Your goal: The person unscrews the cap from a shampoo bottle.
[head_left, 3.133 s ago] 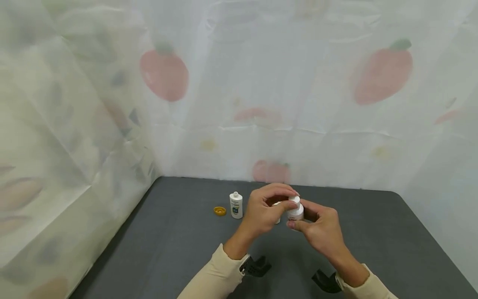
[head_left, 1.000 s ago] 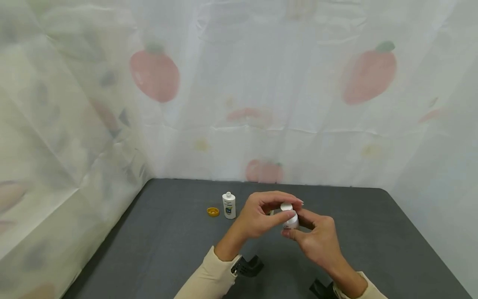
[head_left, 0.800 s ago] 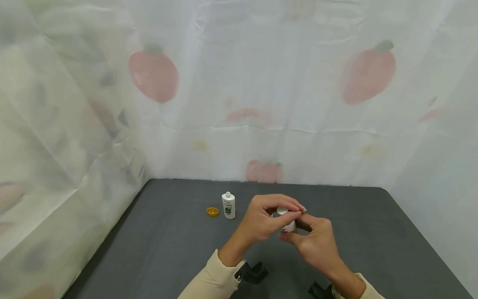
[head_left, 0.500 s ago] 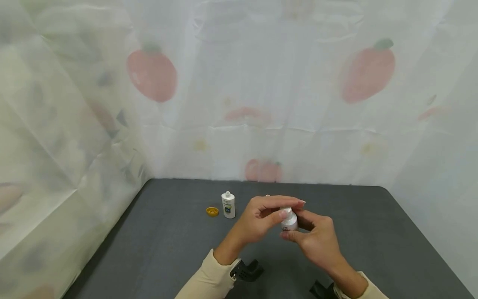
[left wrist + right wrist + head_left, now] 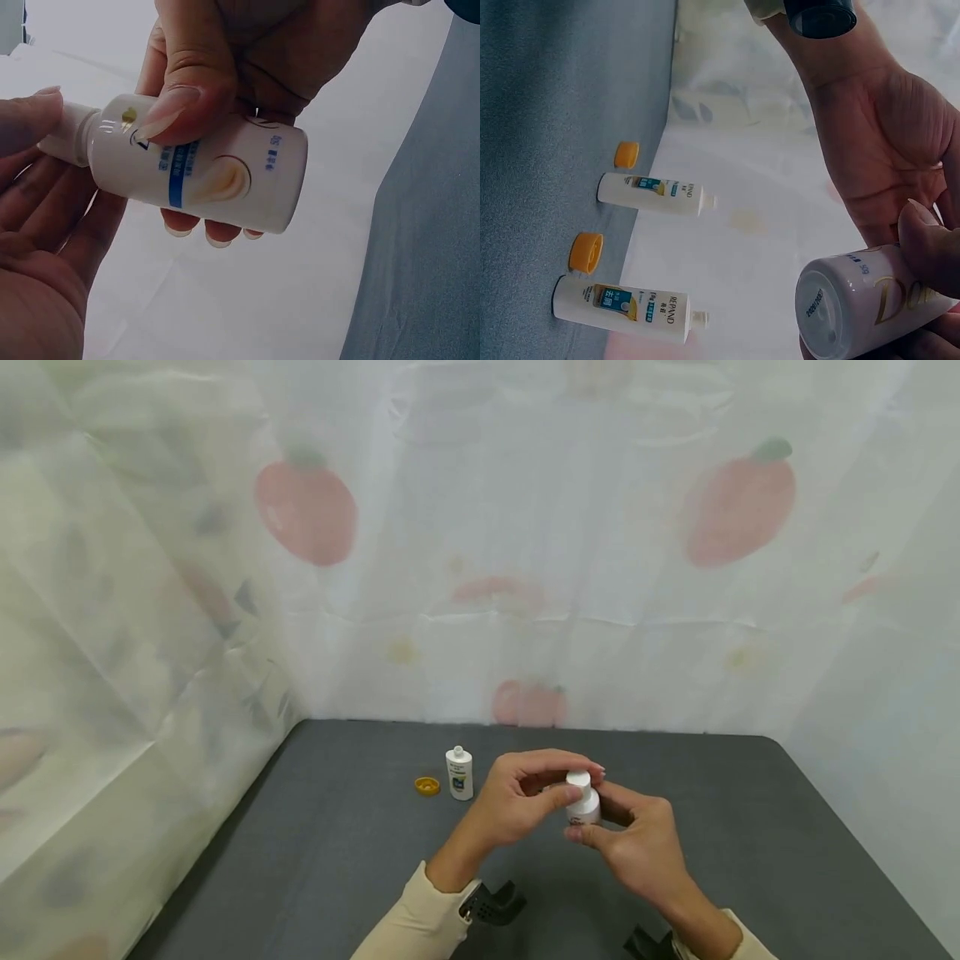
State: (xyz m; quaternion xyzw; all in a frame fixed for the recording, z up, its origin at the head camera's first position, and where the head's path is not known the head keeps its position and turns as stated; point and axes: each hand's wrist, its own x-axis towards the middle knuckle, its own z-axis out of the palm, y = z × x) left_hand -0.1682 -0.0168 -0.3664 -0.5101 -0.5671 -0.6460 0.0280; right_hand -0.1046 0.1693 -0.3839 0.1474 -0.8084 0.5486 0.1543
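Observation:
In the head view, my left hand (image 5: 513,797) pinches the white cap (image 5: 578,779) of a small white lotion bottle between thumb and fingers. My right hand (image 5: 641,835) grips the bottle's body (image 5: 583,810) from the right, above the table. In the left wrist view, the cap (image 5: 71,133) sits at the bottle's neck, and my right thumb (image 5: 180,112) lies across the printed label. The right wrist view shows the bottle's base (image 5: 823,315) facing the camera. Some fingers of both hands are hidden behind the bottle.
Two uncapped white bottles, a nearer one (image 5: 622,309) and another (image 5: 649,193), stand on the dark table (image 5: 337,860). Beside each lies a yellow cap, one here (image 5: 586,252), the other there (image 5: 627,154). A fruit-print curtain (image 5: 637,677) hangs behind.
The left fingers have shifted about the cap several times, covering it and showing it again. The view has swung slightly right. The right hand keeps its grip on the bottle.

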